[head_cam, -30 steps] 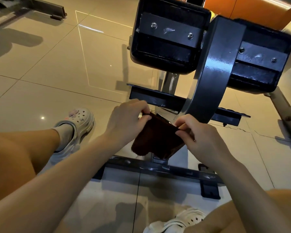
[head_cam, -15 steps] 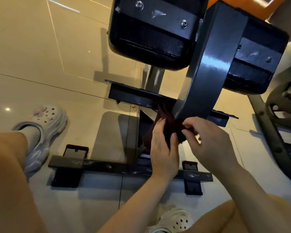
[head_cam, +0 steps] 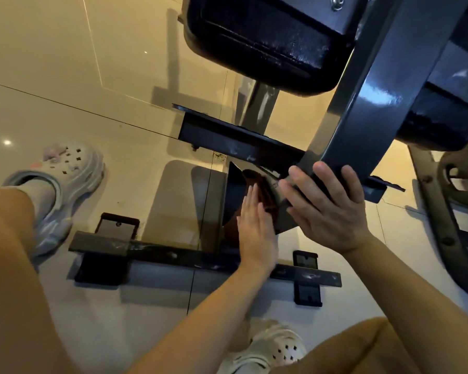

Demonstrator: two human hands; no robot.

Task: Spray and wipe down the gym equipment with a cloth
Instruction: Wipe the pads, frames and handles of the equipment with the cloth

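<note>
Wiping the lower end of the machine's steel arm (head_cam: pixel 384 103), close above the floor frame. Dark red cloth (head_cam: pixel 265 197) pressed flat against the side of the arm's gusset plate (head_cam: pixel 284 209) by the left hand (head_cam: pixel 257 228), fingers straight and together, palm on the cloth, nothing clamped. Right hand (head_cam: pixel 333 209) laid over the arm's end with fingers spread and only slightly bent – steadying it, not gripping tightly.

To do this step well, probably: keep the palm flat so the whole cloth touches the steel, draw it along the plate in one direction, then turn the cloth to a fresh side for the narrow corner where the plate meets the cross bar (head_cam: pixel 238 141). Keep the right hand on the arm as a brace.

No spray bottle in view.

Around – two black pads (head_cam: pixel 265 41) bolted overhead, base bar (head_cam: pixel 200 255) with its feet on the tiled floor (head_cam: pixel 65 63), a pale clog (head_cam: pixel 62 184) at left and another (head_cam: pixel 270 349) below, weight plate (head_cam: pixel 465 174) at the right edge. Tight space: the cross bar and the pad above leave little room for the wrist.
</note>
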